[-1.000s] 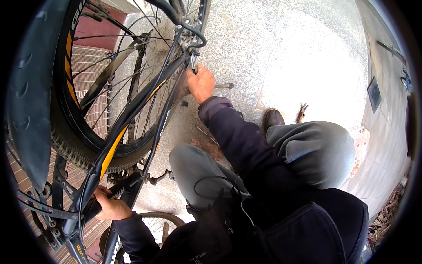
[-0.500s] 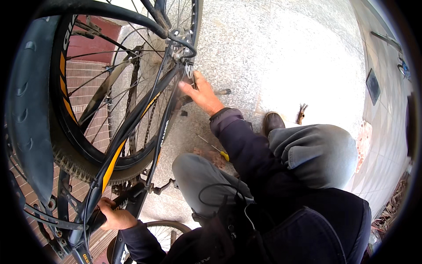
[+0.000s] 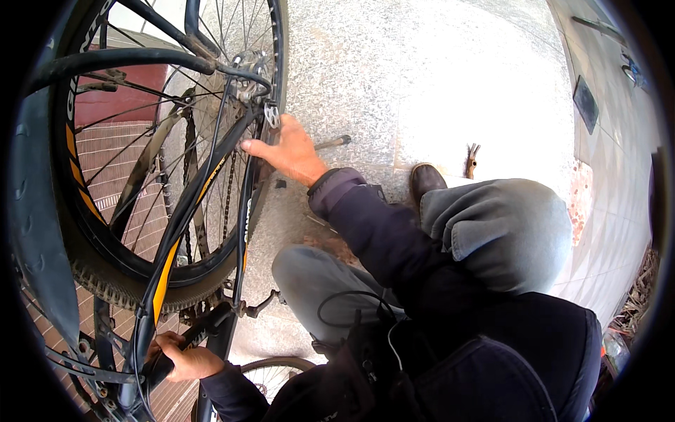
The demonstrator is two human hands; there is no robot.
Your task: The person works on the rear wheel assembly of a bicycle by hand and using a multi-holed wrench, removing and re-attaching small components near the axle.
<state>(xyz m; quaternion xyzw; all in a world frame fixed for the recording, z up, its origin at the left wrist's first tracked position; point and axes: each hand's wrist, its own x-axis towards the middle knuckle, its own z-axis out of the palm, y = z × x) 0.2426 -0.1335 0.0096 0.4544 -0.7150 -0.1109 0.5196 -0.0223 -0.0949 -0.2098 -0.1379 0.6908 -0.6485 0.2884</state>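
Note:
A black bicycle frame (image 3: 163,281) with orange-yellow stripes fills the left side. My left hand (image 3: 186,360) is closed round a thick black frame tube at the lower left. Farther off, my right hand (image 3: 292,153) is at the edge of the spoked bicycle wheel (image 3: 280,63), its thumb over the tyre; its fingertips are partly hidden. Just beside those fingers is a silver metal part (image 3: 272,114) near the hub (image 3: 247,70). The chain (image 3: 228,197) runs behind the frame stay.
A kickstand-like rod (image 3: 336,142) sticks out past my right hand. A two-pronged brown tool (image 3: 472,162) lies on the speckled floor by my shoe (image 3: 427,181). A dark mudguard (image 3: 42,225) borders the far left. Another wheel (image 3: 278,367) shows below, and a ribbed mat (image 3: 126,169) lies under the bicycle.
The bicycle and both hands keep nearly the same places relative to each other, while the view has shifted. My right sleeve now covers the yellow screwdriver handle that showed on the floor earlier.

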